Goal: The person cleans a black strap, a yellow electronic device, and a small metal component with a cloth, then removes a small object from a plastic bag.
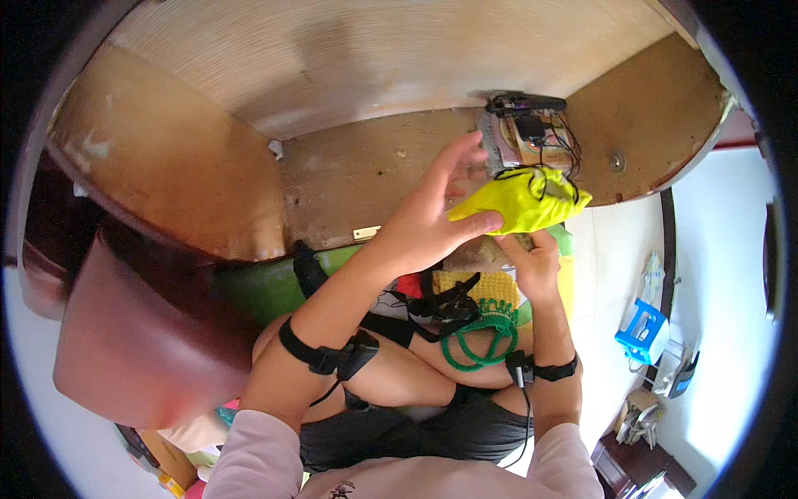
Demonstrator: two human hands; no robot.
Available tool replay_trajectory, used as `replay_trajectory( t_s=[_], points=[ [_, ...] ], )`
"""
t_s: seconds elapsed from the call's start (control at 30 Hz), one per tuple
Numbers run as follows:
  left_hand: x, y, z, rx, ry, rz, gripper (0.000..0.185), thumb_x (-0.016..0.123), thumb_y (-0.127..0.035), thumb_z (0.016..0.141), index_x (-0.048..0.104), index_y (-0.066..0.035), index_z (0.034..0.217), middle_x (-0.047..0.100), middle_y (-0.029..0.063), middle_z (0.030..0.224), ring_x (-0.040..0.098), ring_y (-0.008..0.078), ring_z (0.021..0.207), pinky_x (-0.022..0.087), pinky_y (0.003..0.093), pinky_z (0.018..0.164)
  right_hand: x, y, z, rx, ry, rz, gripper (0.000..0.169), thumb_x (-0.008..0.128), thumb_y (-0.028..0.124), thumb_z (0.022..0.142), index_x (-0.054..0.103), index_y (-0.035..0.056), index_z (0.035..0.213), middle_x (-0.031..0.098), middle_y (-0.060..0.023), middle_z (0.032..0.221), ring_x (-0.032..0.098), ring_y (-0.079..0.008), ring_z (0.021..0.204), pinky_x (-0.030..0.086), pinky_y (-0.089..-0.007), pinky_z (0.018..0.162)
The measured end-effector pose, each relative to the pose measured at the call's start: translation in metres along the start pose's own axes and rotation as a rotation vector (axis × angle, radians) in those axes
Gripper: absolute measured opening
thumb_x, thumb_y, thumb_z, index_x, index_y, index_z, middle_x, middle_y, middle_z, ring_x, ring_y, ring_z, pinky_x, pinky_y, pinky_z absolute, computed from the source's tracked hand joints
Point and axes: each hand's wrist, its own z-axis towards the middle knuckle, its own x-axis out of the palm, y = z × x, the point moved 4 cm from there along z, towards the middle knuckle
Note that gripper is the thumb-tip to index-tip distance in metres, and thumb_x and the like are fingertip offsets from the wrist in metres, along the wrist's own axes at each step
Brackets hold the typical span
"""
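A neon-yellow drawstring pouch (530, 203) with a black cord hangs in the air between my hands. My left hand (452, 199) holds its near left end, with the thumb on the pouch and the other fingers raised and blurred. From below, my right hand (536, 262) grips the underside of the pouch; some of its fingers are hidden. Under my forearms a green cord bundle (489, 337) lies over my thigh, beside a yellow knitted piece (483, 287) and black straps (446, 309).
A black device with cables (530, 106) lies on papers in the wooden compartment (343, 181). A reddish-brown rounded piece of furniture (149, 337) stands at left. A blue plastic stool (642, 332) is on the floor at right. Black bands with small devices circle both forearms.
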Motion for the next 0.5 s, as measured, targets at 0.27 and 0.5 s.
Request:
replay_trajectory(
  t_s=[0.27,0.5],
  points=[
    [0.016,0.016,-0.011,-0.082,-0.001,-0.078,0.06,0.083,-0.018,0.079,0.052,0.001,0.128,0.064,0.0082,0.119,0.06,0.0156,0.111,0.047,0.0322,0.097,-0.009,0.005,-0.001,0.014,0.044,-0.141,0.03,0.071,0.012,0.087,0.064,-0.0001,0.114,0.065,-0.012,0.103,0.061,-0.0214,0.091,0.048,-0.0294,0.084],
    [0.011,0.036,-0.003,-0.178,-0.171,-0.15,0.042,0.075,-0.01,0.086,0.056,0.003,0.121,0.066,0.0094,0.113,0.065,0.0159,0.101,0.053,0.0317,0.089,-0.041,-0.013,0.004,0.254,-0.339,0.317,0.039,0.067,0.021,0.093,0.058,-0.0036,0.122,0.064,-0.0093,0.108,0.06,-0.0163,0.096,0.048,-0.0273,0.085]
  ],
)
